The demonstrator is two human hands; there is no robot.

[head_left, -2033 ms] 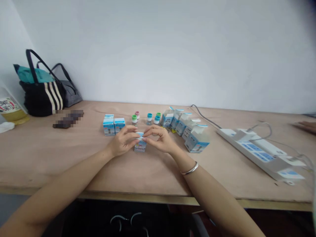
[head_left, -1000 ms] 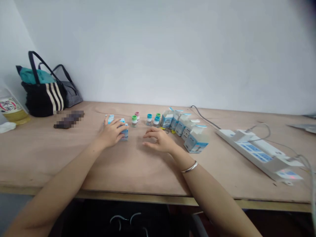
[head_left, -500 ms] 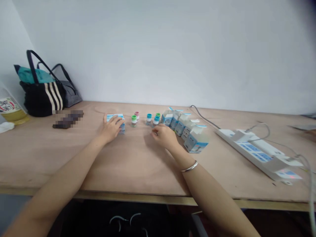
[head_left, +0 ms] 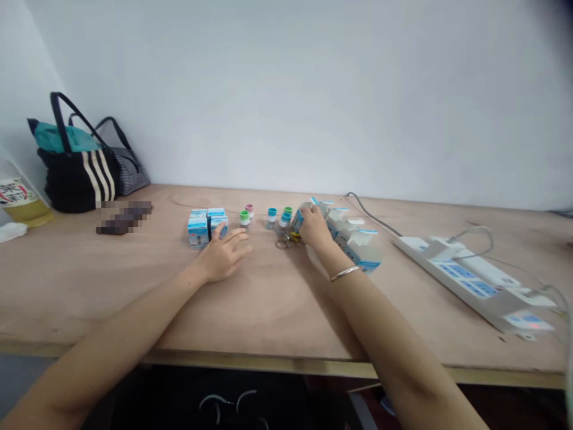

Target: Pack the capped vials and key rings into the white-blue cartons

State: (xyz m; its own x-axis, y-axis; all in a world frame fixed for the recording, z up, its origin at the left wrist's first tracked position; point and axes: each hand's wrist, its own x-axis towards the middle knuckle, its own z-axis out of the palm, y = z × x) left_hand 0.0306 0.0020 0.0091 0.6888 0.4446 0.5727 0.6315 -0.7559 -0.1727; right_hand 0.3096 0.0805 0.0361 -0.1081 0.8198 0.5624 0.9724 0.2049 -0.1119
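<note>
My right hand [head_left: 315, 228], a silver bangle on its wrist, closes on an open blue-and-white small box [head_left: 297, 221] at the left end of a row of open boxes [head_left: 367, 266]. Its fingertips are partly hidden. My left hand [head_left: 225, 255] is open, fingers spread, just right of the closed small boxes [head_left: 198, 233]. Beyond it stand a green-capped vial [head_left: 244, 219] and a pink-capped vial [head_left: 249, 211]. Two blue-capped vials [head_left: 271, 217] and another green-capped vial [head_left: 287, 210] stand near my right hand. A metal ring [head_left: 282, 243] with a yellow piece lies in front of them.
A white power strip [head_left: 470, 280] with plugged-in cables lies at the right. At the far left are a black striped bag [head_left: 78, 182], a bottle of yellow liquid [head_left: 27, 206] and a dark blurred object [head_left: 125, 220]. A wall closes off the back.
My left hand has come off the closed boxes and moved right and nearer, its fingers spreading. My right hand has moved away from me and right, onto the leftmost open box, uncovering the ring.
</note>
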